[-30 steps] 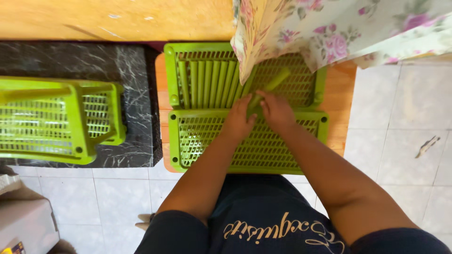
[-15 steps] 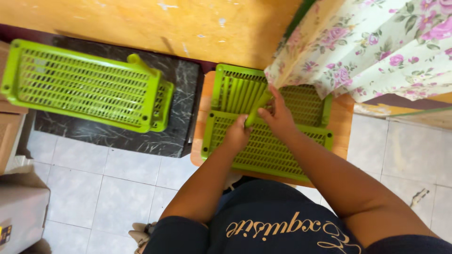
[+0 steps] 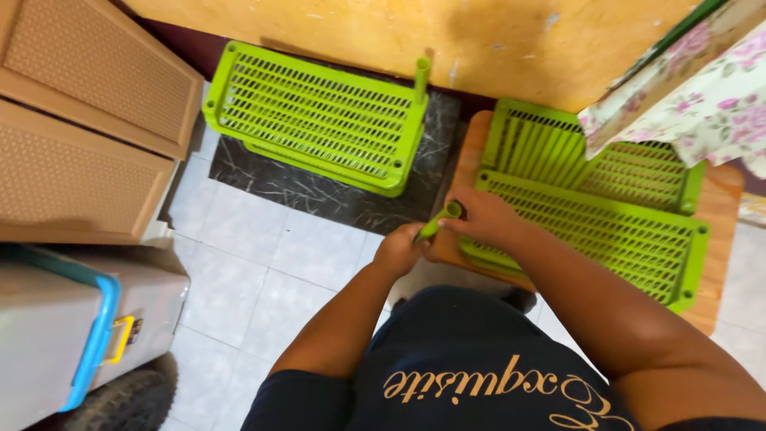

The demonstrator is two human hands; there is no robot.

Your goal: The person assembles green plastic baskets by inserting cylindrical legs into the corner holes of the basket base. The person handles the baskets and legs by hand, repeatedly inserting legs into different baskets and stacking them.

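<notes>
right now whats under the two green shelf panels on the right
The two green shelf panels lie on a wooden stool; its top shows around their edges. The far panel holds green tubes. A floral cloth covers its corner.

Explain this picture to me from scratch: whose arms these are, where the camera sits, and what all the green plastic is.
There is no machine here. The camera is worn on a person's head and looks down, so the two bare arms are that person's own. The left hand and right hand together grip a short green plastic tube.

Beside the right hand, two green slotted plastic shelf panels lie stacked on a small wooden stool; more green tubes lie in the farther panel. Farther left, a partly built green rack with one upright tube stands on a dark marbled slab. A wooden cabinet and a grey storage box sit at the left, on white floor tiles.
</notes>
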